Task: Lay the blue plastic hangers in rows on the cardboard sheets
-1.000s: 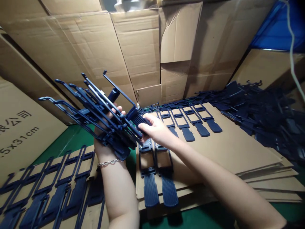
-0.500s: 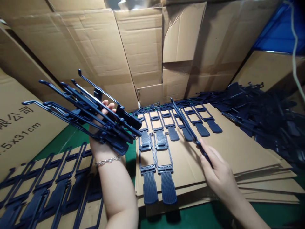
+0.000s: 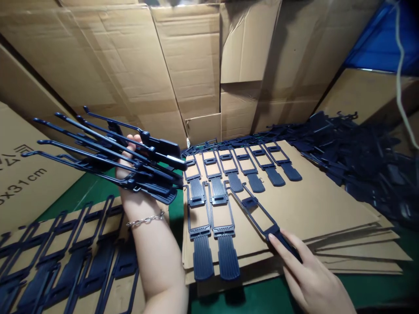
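My left hand is raised at the left, closed around a loose bundle of dark blue plastic frames; most of its fingers are hidden behind them. My right hand grips one dark blue plastic frame by its flat ribbed end. That frame slants low over the cardboard sheet, its hooked end by the front row. Similar frames lie on the sheet: several in a back row, two in front at the left.
A tangled heap of dark frames lies at the right and back. More frames rest on cardboard at lower left. Cardboard boxes wall the back, and a printed carton stands left. A pale cable hangs at right.
My right hand has moved down and slightly right, turning its frame from edge-on to nearly flat, low over the sheet. The bundle in my left hand has shifted slightly left.
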Demonstrator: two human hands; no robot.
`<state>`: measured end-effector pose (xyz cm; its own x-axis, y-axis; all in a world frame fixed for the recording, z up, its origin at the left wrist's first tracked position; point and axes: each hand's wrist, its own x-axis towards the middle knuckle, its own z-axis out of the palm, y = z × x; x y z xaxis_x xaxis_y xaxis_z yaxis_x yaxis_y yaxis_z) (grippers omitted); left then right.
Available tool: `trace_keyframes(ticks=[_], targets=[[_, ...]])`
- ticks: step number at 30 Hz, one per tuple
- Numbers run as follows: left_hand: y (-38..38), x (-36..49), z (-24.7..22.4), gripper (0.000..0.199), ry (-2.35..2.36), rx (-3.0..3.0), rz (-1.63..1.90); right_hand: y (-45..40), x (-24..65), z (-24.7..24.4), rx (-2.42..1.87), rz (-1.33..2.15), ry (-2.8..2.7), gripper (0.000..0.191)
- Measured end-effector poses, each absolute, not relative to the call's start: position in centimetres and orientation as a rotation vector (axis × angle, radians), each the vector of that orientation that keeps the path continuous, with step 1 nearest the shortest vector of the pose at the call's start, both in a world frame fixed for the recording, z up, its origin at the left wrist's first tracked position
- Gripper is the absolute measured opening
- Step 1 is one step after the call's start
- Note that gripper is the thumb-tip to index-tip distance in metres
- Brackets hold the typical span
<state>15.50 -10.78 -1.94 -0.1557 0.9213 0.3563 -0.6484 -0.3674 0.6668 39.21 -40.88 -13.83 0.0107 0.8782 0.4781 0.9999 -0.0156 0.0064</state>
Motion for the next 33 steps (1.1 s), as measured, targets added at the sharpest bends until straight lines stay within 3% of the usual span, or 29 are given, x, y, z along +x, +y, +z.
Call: trace_keyframes(ticks=[12,16,23,29,33], targets=[[-13.1,16.8,-1.3,0.023,0.404,0.853,1.828,-40.7,37.4,-12.2,-2.19,-0.392,-1.944,0.048],[-13.6,17.8,0.0,0.01,0.432,0.894,1.85,-40.2,36.9,-11.1,-2.169,-0.373,-1.983,0.05],[-14.7,16.6,1.6,0.012,0.548,1.141,2.134,-39.0,36.0,-10.4,-2.186,-0.322,-1.956,0.054],[-18.0,16.1,1.5,0.024,0.68,1.259,1.908,-38.6,36.3,-10.6,-2.161,-0.207,-2.052,0.062],[-19.8,16.8,1.8,0.019,0.679,1.325,1.792,-37.3,37.0,-6.8,-2.062,-0.259,-2.03,0.075]])
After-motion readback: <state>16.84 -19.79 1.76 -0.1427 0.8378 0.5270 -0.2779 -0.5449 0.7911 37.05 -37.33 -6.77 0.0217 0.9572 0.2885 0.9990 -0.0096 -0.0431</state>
